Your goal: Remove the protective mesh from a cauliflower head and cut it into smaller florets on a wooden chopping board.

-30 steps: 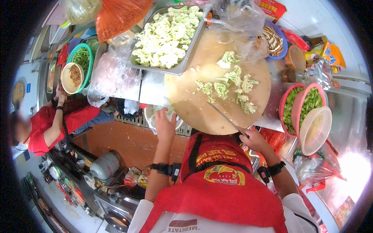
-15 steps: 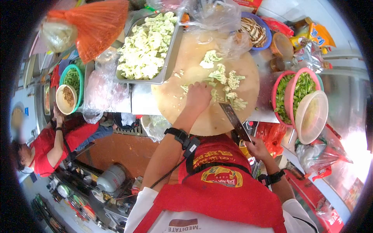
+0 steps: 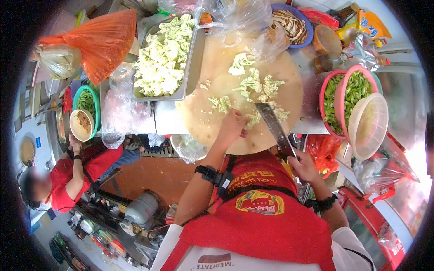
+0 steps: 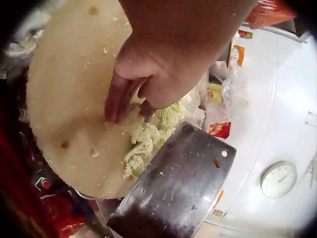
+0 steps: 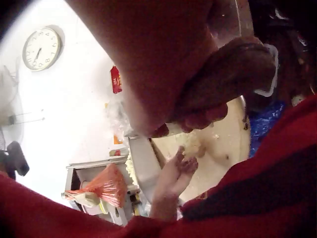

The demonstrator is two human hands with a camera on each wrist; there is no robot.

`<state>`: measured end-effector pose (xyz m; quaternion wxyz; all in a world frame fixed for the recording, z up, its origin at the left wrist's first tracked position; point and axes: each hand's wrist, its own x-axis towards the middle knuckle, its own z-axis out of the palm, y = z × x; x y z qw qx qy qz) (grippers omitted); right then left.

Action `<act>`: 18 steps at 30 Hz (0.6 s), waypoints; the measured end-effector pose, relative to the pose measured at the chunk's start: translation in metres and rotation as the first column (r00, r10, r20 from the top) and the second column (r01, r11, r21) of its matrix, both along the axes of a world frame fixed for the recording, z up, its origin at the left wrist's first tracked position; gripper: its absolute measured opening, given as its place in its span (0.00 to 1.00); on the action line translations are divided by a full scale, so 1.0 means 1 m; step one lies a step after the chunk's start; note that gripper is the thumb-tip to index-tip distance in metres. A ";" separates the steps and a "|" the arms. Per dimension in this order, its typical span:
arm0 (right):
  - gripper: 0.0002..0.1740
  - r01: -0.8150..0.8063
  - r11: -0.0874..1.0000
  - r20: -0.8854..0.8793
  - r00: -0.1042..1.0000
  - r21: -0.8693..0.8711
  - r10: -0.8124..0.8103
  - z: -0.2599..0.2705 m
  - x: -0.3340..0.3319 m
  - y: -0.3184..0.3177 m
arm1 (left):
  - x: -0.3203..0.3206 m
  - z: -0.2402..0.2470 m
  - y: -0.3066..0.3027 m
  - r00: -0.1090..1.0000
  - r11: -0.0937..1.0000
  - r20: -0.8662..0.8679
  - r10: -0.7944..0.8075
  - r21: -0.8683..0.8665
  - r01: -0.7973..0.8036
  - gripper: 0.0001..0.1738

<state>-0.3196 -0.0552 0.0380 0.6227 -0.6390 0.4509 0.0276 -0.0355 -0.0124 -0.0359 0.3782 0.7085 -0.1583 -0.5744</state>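
On a round cutting board [image 3: 199,124] lie several cauliflower florets [image 3: 250,84], with small crumbs around them. My left hand [image 3: 232,128] is low over the near half of the board, its fingertips pinching a cauliflower floret [image 3: 253,119]. In the left wrist view, that floret [image 4: 132,120] is partly hidden behind the fingers. My right hand [image 3: 303,165] grips the handle of a cleaver [image 3: 274,125] at the board's near right. The broad dark blade points away from me, its far end beside the florets and to the right of my left hand.
A metal tray [image 3: 193,58] heaped with cauliflower stands back left. A blue bowl [image 3: 308,38] of sliced mushrooms sits back right, above pink baskets [image 3: 323,101] of cut greens. Plastic bags [image 3: 235,18] crowd the far edge. Another person [image 3: 68,180] stands at left.
My left hand came from beside the board onto it, then shifted right to a floret. A small group of florets shows where it was. The cleaver rose and its blade turned broadside.
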 end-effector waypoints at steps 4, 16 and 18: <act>0.25 -0.196 0.981 -0.142 0.971 -0.007 0.193 0.032 0.030 -0.011 | 0.007 -0.016 0.005 0.980 0.987 -0.138 0.145 -0.054 -0.153 0.13; 0.25 -0.237 0.970 -0.174 0.959 -0.051 0.226 0.003 0.050 0.006 | -0.005 -0.031 0.008 0.984 0.984 0.003 0.179 -0.011 -0.179 0.11; 0.25 -0.247 0.962 -0.153 0.961 -0.114 0.228 -0.013 0.056 0.010 | -0.004 -0.031 0.007 0.990 0.992 0.052 0.130 -0.012 -0.129 0.12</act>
